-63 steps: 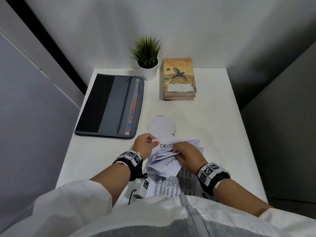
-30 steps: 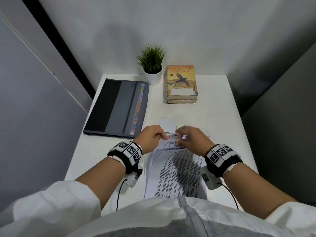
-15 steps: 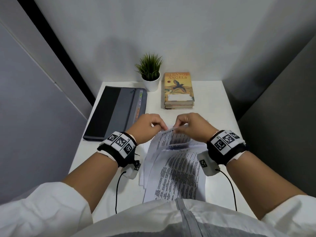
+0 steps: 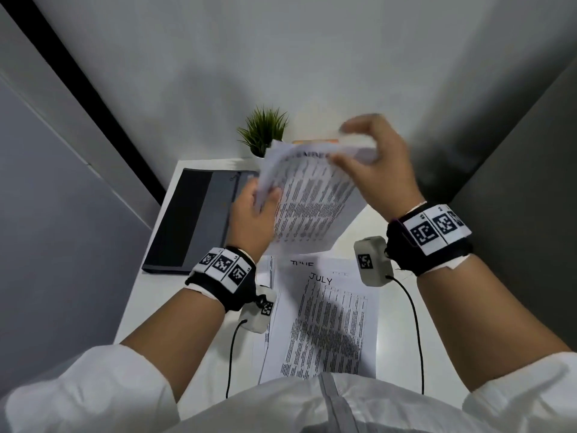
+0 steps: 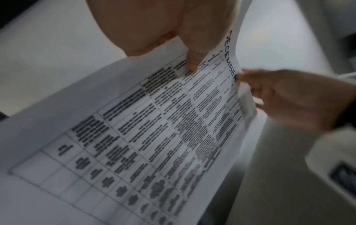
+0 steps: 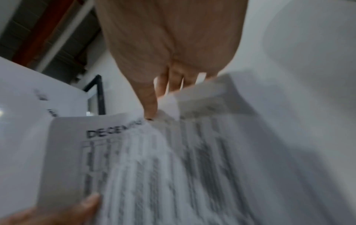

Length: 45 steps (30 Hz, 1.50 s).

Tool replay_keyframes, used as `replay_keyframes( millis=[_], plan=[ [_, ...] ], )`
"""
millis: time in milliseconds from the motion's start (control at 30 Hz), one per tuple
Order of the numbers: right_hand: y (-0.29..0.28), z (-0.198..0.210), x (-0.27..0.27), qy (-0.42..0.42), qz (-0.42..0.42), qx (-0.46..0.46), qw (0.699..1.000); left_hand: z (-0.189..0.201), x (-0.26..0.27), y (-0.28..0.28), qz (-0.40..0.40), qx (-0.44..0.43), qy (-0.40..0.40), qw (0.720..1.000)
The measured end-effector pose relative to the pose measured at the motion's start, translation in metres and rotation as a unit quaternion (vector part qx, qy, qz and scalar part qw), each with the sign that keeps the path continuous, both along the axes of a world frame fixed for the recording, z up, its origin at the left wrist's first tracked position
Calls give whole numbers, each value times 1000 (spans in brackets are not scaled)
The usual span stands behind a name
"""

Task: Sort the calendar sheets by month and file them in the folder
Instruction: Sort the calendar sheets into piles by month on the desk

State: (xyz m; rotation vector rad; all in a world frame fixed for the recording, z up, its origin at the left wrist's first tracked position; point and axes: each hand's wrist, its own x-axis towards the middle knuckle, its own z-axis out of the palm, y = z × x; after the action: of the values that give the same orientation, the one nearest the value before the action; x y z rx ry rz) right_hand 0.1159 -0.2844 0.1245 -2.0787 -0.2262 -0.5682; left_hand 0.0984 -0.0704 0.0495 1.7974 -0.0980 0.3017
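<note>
I hold a small bundle of white calendar sheets (image 4: 312, 195) up above the table; its front sheet reads DECEMBER (image 5: 230, 57). My left hand (image 4: 254, 210) grips the bundle's left edge, thumb on the printed face. At the bundle's top edge, my right hand (image 4: 371, 157) pinches the sheets with thumb and curled fingers (image 6: 173, 82). More sheets lie flat on the table below, a JULY sheet (image 4: 331, 320) on top of a JUNE one. The dark grey folder (image 4: 193, 220) lies shut at the table's left, partly hidden by my left hand.
A small potted plant (image 4: 265, 129) stands at the back of the white table (image 4: 396, 323). A sliver of an orange book (image 4: 315, 141) shows above the lifted sheets. Grey walls close in left and right. Wrist-camera cables hang near the table's front.
Both hands have lifted a bundle of sheets off the pile and raised it towards the back. The JULY and JUNE sheets beneath are now uncovered. My head has tilted up slightly.
</note>
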Motion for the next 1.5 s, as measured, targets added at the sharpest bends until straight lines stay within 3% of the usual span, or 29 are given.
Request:
replay_keyframes(
  millis=[67,100,233,367,500,700,867,1067,1167,1233,1400,1500],
  plan=[
    [-18,-20,3,-11,-96,46,994,6,9,3,28,-67,20,997],
    [-25,-32,4,31,-108,87,990,7,14,3,33,-98,26,994],
    [-33,-81,4,259,27,284,923,-2,16,-12,33,-126,67,989],
    [-28,-97,10,205,-10,351,914,-22,14,-32,29,-66,63,995],
    [-33,-108,20,178,7,365,914,-39,24,-31,30,-60,64,996],
    [-29,-166,24,293,-69,367,880,-77,26,-30,28,23,68,997],
    [-25,-180,34,303,-111,385,865,-88,41,-44,27,3,146,989],
    [-32,-183,40,319,-99,385,861,-79,53,-46,22,-16,161,987],
    [-44,-197,31,421,-121,349,828,-66,56,-38,34,-49,143,988],
    [-42,-206,18,483,-73,359,795,-58,58,-33,44,-85,155,983],
    [-22,-221,-9,464,18,523,715,-47,54,-36,101,-135,189,967],
    [-24,-222,-12,446,-4,502,741,-53,56,-35,111,-88,179,974]
  ],
)
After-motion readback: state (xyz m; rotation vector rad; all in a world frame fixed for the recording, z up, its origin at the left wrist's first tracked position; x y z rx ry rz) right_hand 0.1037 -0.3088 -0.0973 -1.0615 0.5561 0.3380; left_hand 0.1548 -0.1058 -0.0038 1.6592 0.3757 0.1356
